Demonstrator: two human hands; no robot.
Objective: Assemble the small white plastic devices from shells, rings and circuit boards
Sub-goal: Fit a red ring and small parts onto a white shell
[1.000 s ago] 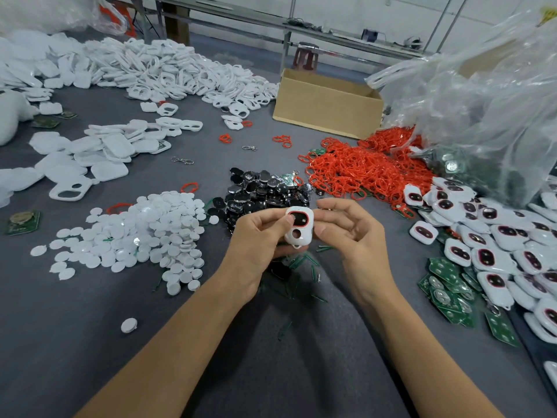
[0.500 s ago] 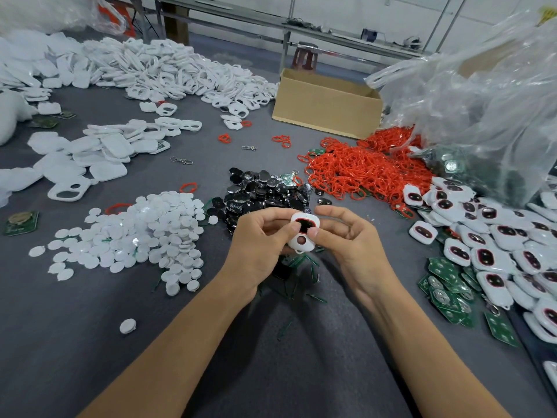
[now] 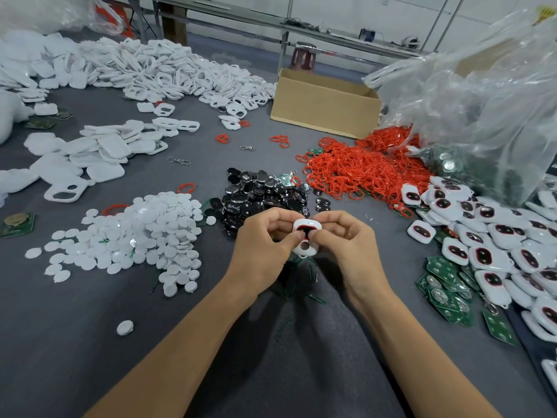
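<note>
A small white device shell [image 3: 306,240] with a red ring round its dark window is held above the grey table at the centre. My left hand [image 3: 265,248] grips its left side and my right hand [image 3: 346,242] its right side, both thumbs pressing on its face. A round hole shows at its lower end. Red rings [image 3: 361,170] lie heaped behind, black inserts [image 3: 262,191] just beyond my hands. Green circuit boards [image 3: 446,285] lie at the right.
White round discs [image 3: 144,233] are heaped at the left, white shells [image 3: 168,70] at the back left. Assembled devices [image 3: 488,236] pile up at the right. A cardboard box [image 3: 325,107] and a clear plastic bag [image 3: 482,95] stand at the back right.
Both hands have shifted their hold on the shell; the thumbs have come together over its face and it now sits more upright between them.
</note>
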